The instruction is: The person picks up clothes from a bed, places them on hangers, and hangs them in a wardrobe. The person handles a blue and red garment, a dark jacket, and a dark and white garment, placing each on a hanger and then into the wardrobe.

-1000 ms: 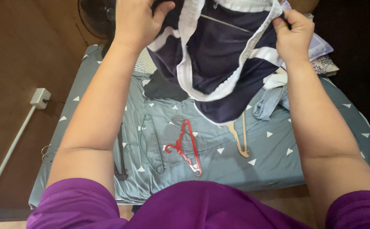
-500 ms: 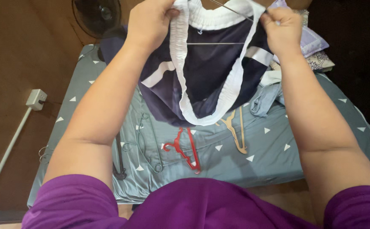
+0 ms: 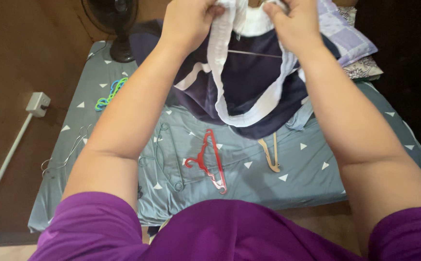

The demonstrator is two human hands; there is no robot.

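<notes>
Your navy shorts (image 3: pixel 249 82) (white waistband, thin wire hanger inside) hung bunched; both hands, left hand (image 3: pixel 189 21) and right hand (image 3: pixel 292 21), pinched the waistband, raised together.

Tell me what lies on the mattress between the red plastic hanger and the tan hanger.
In the head view, nothing: only bare grey-blue sheet with white triangles separates the red plastic hanger from the tan hanger.
</notes>
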